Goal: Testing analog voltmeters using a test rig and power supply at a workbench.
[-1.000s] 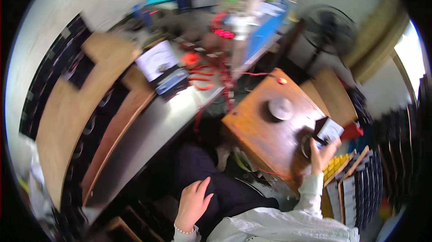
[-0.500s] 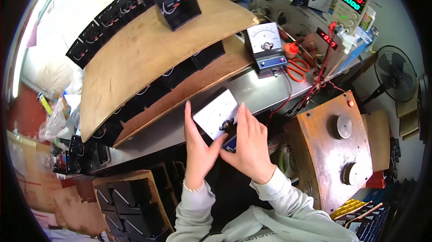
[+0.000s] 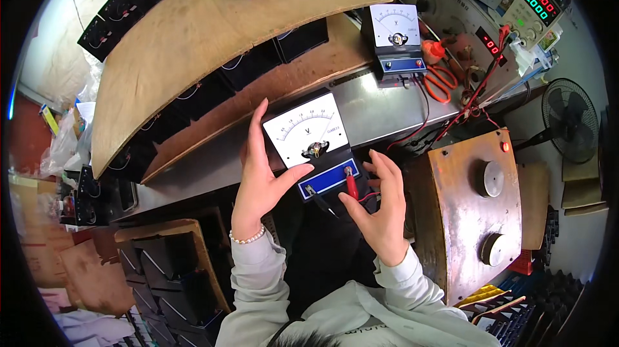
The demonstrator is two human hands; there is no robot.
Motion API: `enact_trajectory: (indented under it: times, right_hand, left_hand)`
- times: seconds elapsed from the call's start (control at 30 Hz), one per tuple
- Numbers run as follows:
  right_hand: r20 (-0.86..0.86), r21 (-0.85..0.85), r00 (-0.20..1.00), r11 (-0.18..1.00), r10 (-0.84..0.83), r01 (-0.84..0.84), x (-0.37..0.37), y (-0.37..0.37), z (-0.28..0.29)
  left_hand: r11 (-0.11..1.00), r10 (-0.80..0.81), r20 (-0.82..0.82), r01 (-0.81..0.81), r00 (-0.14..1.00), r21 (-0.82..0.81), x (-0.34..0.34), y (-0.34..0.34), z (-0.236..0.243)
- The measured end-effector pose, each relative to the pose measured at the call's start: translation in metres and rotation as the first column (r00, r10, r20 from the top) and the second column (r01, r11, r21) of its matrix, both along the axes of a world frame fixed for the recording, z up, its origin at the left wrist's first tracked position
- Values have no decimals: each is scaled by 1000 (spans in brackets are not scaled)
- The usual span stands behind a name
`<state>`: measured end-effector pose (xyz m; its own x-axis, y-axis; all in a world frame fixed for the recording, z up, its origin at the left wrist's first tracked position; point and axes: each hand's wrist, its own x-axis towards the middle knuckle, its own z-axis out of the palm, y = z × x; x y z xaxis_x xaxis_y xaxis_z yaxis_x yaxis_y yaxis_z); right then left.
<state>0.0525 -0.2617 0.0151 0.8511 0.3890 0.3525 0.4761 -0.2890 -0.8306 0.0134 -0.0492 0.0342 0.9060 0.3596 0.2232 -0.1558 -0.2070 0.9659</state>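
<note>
A voltmeter (image 3: 303, 121) with a white dial face and a black case is tilted toward me at the front of the bench. My left hand (image 3: 255, 186) holds its left side, thumb across the lower front and fingers along the edge. Along the meter's base runs a blue terminal panel (image 3: 329, 179). A red clip (image 3: 351, 184) sits at its right terminal and a dark lead (image 3: 325, 206) hangs by the left one. Beside the red clip is my right hand (image 3: 385, 208), its thumb and fingers apart and curved around the meter's lower right corner, gripping nothing visible.
Another voltmeter (image 3: 394, 31) stands on the metal bench by orange-handled scissors (image 3: 441, 84). A curved wooden board (image 3: 213, 44) carries and covers several black meter cases. To my right is a metal box with two knobs (image 3: 445, 218); a power supply (image 3: 534, 8) and fan (image 3: 569, 118) lie beyond.
The voltmeter has turned so its dial and blue panel face me more fully. My right hand has moved off it to the lower right, and the red clip has come into sight. The view has shifted.
</note>
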Motion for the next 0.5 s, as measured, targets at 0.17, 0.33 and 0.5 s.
enact_trajectory:
  times: [0.17, 0.33, 0.5]
  right_hand:
    - [-60, 21, 998, 1000, -3, 4, -3, -5, 1]
    - [-169, 61, 985, 998, -9, 19, -10, -14, -9]
    - [-298, 178, 954, 983, 2, 54, -10, -16, -9]
  left_hand:
    - [998, -11, -62, 14, 998, 55, -4, -1, 7]
    - [998, -26, -47, 28, 999, 48, -10, 1, 5]
    - [995, 14, -25, -11, 1000, 96, -16, -7, 1]
